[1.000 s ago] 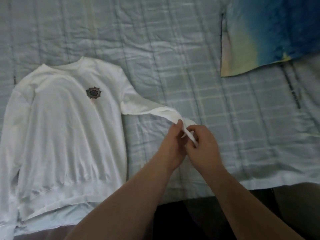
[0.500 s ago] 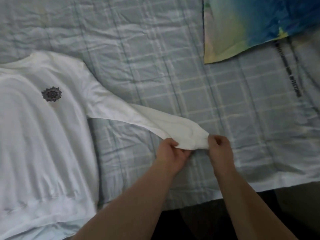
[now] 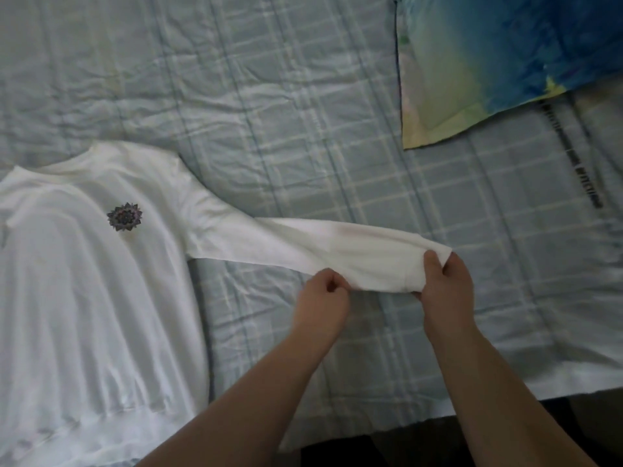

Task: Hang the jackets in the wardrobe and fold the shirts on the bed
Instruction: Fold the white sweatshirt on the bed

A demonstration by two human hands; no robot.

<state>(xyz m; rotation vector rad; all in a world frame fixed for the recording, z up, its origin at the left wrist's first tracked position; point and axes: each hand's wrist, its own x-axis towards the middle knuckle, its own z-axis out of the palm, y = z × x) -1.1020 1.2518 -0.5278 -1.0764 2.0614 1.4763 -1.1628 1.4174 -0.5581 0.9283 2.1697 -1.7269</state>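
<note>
On the left half of the bed, we note a white long-sleeved shirt (image 3: 84, 281) lying flat, front up, with a small dark flower-like emblem (image 3: 125, 216) on the chest and its hem toward the near edge. One sleeve (image 3: 320, 244) is drawn out sideways to the right, away from the body of the shirt, and looks raised a little off the covers toward its end. The left hand (image 3: 320, 298) has its fingers curled in tight and pinches the sleeve's lower edge, partway along. The right hand (image 3: 445, 284) grips the cuff end, thumb (image 3: 433, 264) laid over the top of the fabric and the other fingers tucked beneath, where we cannot see them. The two hands sit near each other, with a short span of sleeve between them. Beneath it all we see the pale blue checked quilt (image 3: 286, 129), creased in many places. At the upper right, well apart from the shirt, lies a blue-to-yellow tie-dyed garment (image 3: 488, 62), cut off by the frame. Just below it a dark printed strip (image 3: 573, 170) runs down the quilt; its lettering is too blurred to read. A dark floor (image 3: 337, 453) shows at the near edge.
</note>
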